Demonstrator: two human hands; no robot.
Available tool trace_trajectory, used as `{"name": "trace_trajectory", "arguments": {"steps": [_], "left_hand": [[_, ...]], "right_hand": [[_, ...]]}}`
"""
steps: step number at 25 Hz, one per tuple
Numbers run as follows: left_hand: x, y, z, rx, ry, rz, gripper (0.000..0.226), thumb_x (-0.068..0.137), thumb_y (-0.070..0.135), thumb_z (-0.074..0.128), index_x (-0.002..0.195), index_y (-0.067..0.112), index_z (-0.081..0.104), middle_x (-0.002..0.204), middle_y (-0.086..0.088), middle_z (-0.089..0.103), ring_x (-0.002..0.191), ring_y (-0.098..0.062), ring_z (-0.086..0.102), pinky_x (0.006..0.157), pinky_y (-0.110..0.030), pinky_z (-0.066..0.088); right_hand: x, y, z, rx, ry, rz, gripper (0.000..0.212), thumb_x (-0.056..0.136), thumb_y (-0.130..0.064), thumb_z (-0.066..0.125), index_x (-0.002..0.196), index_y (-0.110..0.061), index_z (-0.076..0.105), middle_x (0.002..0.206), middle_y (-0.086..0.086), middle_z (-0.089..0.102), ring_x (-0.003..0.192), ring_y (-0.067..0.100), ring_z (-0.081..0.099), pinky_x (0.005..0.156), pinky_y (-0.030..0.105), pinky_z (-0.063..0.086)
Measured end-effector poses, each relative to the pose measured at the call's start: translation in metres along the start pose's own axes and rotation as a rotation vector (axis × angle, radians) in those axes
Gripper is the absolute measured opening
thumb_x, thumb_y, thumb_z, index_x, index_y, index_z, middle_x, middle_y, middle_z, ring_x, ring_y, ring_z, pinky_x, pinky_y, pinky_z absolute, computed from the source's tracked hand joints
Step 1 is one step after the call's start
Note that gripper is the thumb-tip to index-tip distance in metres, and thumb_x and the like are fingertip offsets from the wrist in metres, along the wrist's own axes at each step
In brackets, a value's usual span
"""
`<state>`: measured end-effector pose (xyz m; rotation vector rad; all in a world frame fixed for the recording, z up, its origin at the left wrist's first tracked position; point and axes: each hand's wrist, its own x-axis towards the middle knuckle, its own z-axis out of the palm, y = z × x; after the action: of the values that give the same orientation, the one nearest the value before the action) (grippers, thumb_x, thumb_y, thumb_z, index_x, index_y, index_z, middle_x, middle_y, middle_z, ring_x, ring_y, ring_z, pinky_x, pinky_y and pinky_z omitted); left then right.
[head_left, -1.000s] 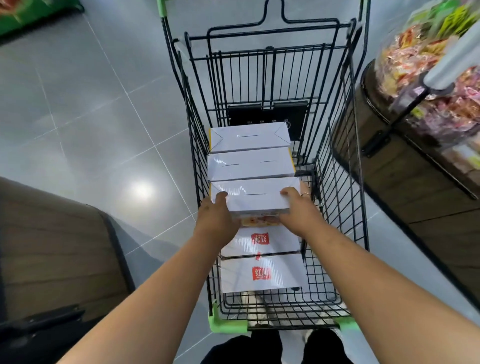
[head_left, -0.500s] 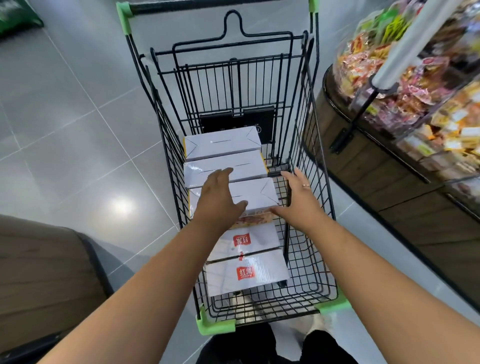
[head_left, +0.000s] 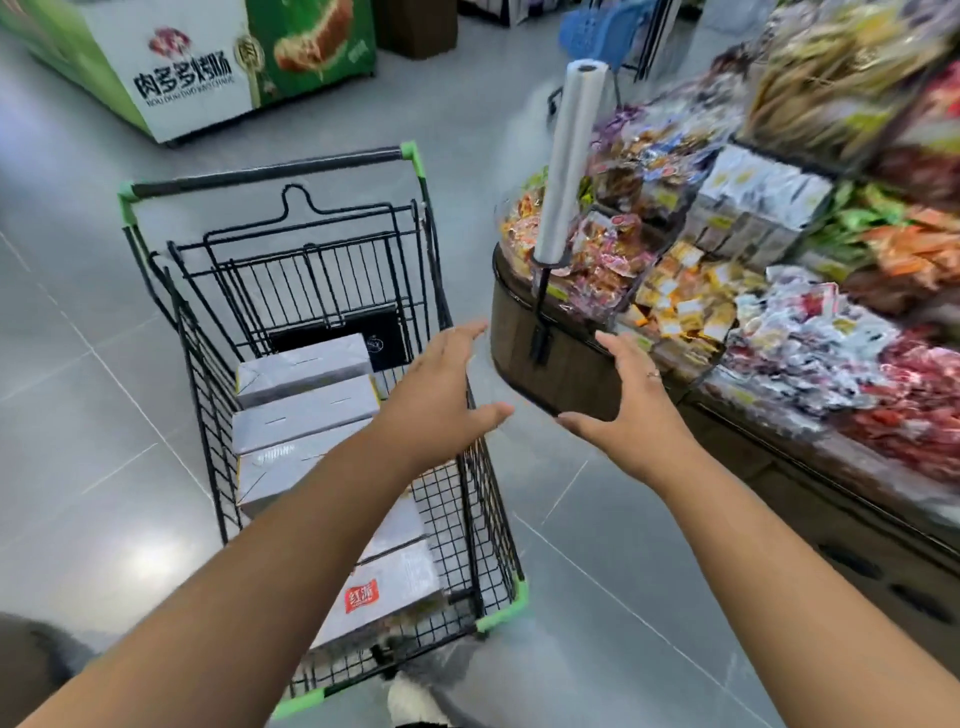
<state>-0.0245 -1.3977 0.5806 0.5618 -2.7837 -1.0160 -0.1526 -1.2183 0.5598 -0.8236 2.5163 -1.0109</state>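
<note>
A black wire shopping cart (head_left: 205, 364) with green corner guards stands on the grey tiled floor at the left. Inside it lie several white wrapped boxes (head_left: 306, 410), the nearest ones with a red label (head_left: 362, 599). My left hand (head_left: 441, 395) hovers over the cart's right wall with straight, spread fingers and holds nothing. To its right, in the air in front of the brown display stand, is my right hand (head_left: 628, 408), also empty with spread fingers. A ring shows on one of its fingers.
A brown display stand (head_left: 550, 358) at the right carries heaps of wrapped snacks (head_left: 691, 291). An upright roll of plastic bags (head_left: 569, 156) is fixed to its end. A green and white freezer chest (head_left: 182, 67) stands at the back left. A shoe (head_left: 415, 701) shows at the bottom.
Both hands have let go of the white box and lifted out of the cart, moving right toward the display stand. The view has swung up and to the right.
</note>
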Motion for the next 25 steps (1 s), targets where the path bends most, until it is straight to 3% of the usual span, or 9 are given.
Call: {"name": "trace_trajectory", "arguments": {"steps": [6,9,14,19,25], "left_hand": [[0.005,0.159,0.054,0.075,-0.142,0.222,0.096,0.079,0.050,0.073,0.149,0.042,0.008,0.157,0.012,0.015,0.144,-0.015,0.023,0.116,-0.039,0.027],[0.008,0.221,0.080,0.065,-0.178,0.299,0.100,0.075,0.053,0.075,0.148,0.045,0.006,0.158,0.014,0.013,0.145,-0.011,0.019,0.115,-0.034,0.023],[0.018,0.346,0.166,0.015,-0.343,0.501,0.108,0.062,0.068,0.066,0.150,0.041,0.008,0.160,0.012,0.012,0.145,-0.011,0.018,0.115,-0.032,0.022],[0.030,0.435,0.254,-0.004,-0.514,0.697,0.109,0.067,0.056,0.075,0.151,0.036,0.009,0.159,0.010,0.011,0.144,-0.007,0.015,0.109,-0.017,0.012],[0.050,0.542,0.354,-0.015,-0.755,0.993,0.113,0.062,0.056,0.078,0.151,0.036,0.011,0.159,0.007,0.015,0.145,-0.008,0.014,0.117,-0.026,0.012]], "right_hand": [[-0.075,0.076,-0.145,0.005,0.184,-0.001,0.098,0.074,-0.038,0.081,0.150,-0.035,0.019,0.161,-0.007,0.009,0.146,0.010,0.013,0.114,0.025,0.015],[-0.110,0.112,-0.202,0.025,0.267,0.037,0.099,0.075,-0.039,0.080,0.151,-0.039,0.017,0.161,-0.008,0.007,0.147,0.011,0.012,0.115,0.030,0.017],[-0.209,0.199,-0.292,0.085,0.509,0.231,0.097,0.075,-0.040,0.080,0.148,-0.046,0.017,0.159,-0.013,0.007,0.145,0.008,0.015,0.110,0.026,0.018],[-0.275,0.259,-0.341,0.107,0.680,0.440,0.098,0.073,-0.043,0.080,0.148,-0.046,0.017,0.159,-0.014,0.008,0.145,0.008,0.016,0.111,0.029,0.023],[-0.330,0.319,-0.390,-0.004,0.921,0.660,0.100,0.071,-0.044,0.081,0.149,-0.041,0.019,0.159,-0.010,0.012,0.145,0.007,0.014,0.113,0.029,0.023]]}}
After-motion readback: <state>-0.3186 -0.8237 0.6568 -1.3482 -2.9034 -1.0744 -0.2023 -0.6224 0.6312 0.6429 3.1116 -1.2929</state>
